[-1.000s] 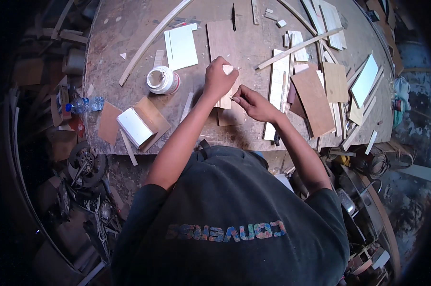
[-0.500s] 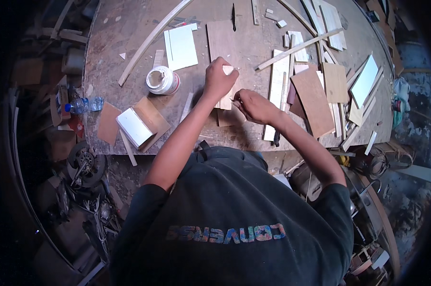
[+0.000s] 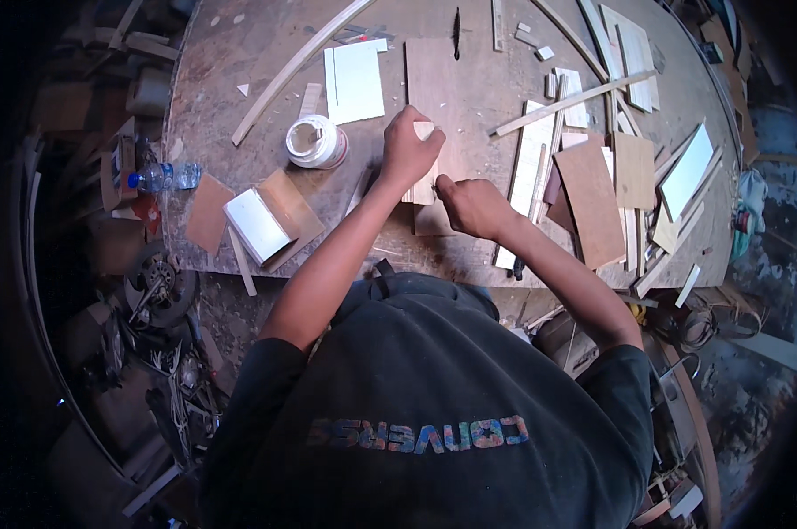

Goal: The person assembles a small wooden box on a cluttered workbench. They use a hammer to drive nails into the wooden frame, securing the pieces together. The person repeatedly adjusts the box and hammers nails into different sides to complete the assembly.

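On the workbench, near its front edge, a pale wooden piece is held by the left hand, whose thumb and fingers are clamped on it, above a brown board. At the piece's near right edge, the right hand's fingers are curled; whether anything is pinched there cannot be told. An open white tub is seen to the left.

Head-worn fisheye, left of pair; faces downward from close above dark T-shirt; wide, counter beyond.
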A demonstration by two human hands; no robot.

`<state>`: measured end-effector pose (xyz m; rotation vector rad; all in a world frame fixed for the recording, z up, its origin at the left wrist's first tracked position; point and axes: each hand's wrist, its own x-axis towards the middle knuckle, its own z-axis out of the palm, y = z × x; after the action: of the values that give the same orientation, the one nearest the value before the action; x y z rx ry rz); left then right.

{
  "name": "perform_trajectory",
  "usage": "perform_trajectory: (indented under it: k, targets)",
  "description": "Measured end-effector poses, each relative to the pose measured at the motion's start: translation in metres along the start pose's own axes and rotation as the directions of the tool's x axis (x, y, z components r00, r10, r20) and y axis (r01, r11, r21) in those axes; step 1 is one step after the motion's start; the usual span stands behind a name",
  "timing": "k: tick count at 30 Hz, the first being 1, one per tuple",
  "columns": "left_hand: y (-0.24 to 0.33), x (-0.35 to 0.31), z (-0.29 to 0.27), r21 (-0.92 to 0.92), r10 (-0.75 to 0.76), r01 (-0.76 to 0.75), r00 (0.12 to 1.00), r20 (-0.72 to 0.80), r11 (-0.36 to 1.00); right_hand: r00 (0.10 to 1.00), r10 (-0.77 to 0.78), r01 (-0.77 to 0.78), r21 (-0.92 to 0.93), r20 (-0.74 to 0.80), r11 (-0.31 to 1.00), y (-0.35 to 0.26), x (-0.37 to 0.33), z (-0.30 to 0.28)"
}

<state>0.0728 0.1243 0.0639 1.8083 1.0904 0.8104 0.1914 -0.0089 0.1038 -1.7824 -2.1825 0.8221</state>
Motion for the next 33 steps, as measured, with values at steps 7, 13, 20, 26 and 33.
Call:
perform_trajectory:
  k: [7, 13, 20, 26, 33]
  targets:
    - [0.008, -0.003, 0.020, 0.020, 0.031, -0.030, 0.999, -0.026, 0.999, 0.987, 0.162, -0.153, 0.321, -0.002, 0.935, -0.001, -0.015, -0.014]
    - [0.009, -0.002, 0.022, 0.034, 0.049, -0.048, 0.998, -0.026, 0.998, 0.977, 0.169, -0.213, 0.536, 0.131, 0.817, 0.016, -0.007, -0.018]
    - [0.014, -0.002, 0.019, 0.034, 0.013, -0.012, 1.000, -0.018, 0.999, 0.933, 0.260, -0.353, 0.776, 0.250, 0.522, 0.018, -0.009, -0.001]
    - [0.011, -0.004, 0.023, 0.041, 0.052, -0.051, 0.998, -0.023, 0.998, 0.880, 0.472, -0.151, 0.915, -0.048, 0.374, -0.009, -0.018, 0.064]
    - [0.010, -0.002, 0.022, 0.051, 0.029, -0.029, 1.000, 0.000, 0.998, 0.894, 0.446, -0.269, 0.754, -0.035, 0.599, -0.007, -0.029, 0.029]
